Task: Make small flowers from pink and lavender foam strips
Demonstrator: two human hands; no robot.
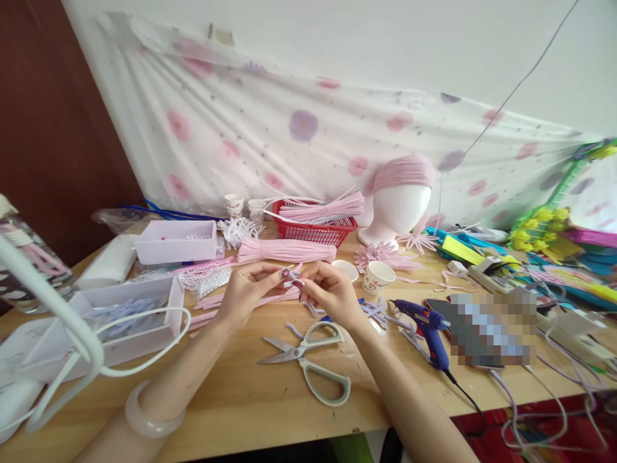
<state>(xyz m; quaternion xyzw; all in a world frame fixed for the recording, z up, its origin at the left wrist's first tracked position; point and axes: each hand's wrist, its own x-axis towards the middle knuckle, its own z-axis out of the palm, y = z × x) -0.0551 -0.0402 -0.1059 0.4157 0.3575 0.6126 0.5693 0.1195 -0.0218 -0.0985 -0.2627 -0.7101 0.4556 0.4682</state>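
Observation:
Both my hands meet above the middle of the wooden table (250, 399). My left hand (248, 292) and my right hand (328, 292) pinch a small lilac pipe-cleaner piece (292, 276) between their fingertips. Open scissors with pale handles (308, 360) lie on the table just below my hands. More short lilac pieces (376, 312) lie to the right of my right hand. A pale bangle (152, 411) sits on my left wrist.
A blue glue gun (429, 328) lies at the right, its cord running off the front edge. Behind the hands are a pink pipe-cleaner bundle (286, 251), a red basket (315, 228), paper cups (378, 276) and a foam head (400, 206). Clear plastic boxes (176, 241) stand at the left.

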